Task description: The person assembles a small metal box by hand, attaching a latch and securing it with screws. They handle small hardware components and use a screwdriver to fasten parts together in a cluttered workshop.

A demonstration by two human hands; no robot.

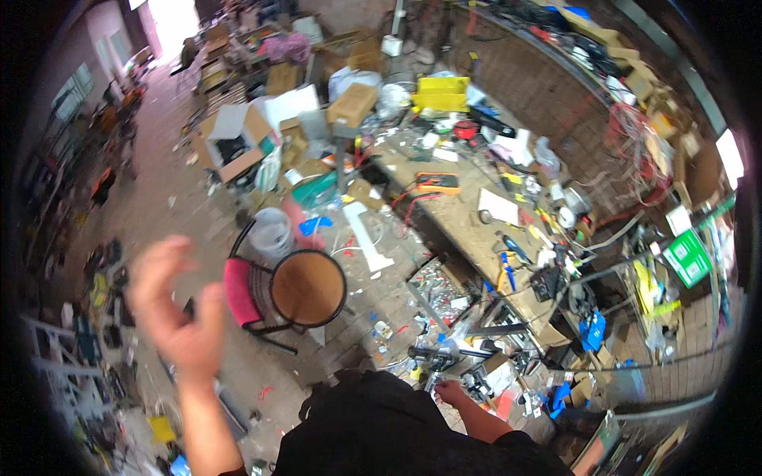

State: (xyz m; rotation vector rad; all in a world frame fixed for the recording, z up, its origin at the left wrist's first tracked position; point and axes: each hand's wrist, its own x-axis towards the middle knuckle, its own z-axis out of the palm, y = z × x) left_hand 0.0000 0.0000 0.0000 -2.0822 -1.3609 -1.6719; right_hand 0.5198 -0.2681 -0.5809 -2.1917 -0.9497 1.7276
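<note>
My left hand (178, 309) is raised on the left, blurred by motion. Its thumb stands apart from the bent fingers, and nothing shows between them. Beside it is a chair with a round brown seat (309, 288) and a pink backrest (237, 291). At the lower middle, close to my body, my right hand (451, 393) is closed. Whatever it holds, if anything, is hidden. Just beyond that hand lies a black tool-like object (432, 357), among dark metal parts and scraps. I cannot tell whether the hand touches it.
A workbench (468, 218) runs along the right, bearing an orange multimeter (438, 183), blue-handled pliers (506, 271) and clutter. A translucent bucket (271, 232) stands by the chair. Cardboard boxes (238, 139) are piled farther off. Litter and a white T-shaped piece (367, 238) lie on the floor.
</note>
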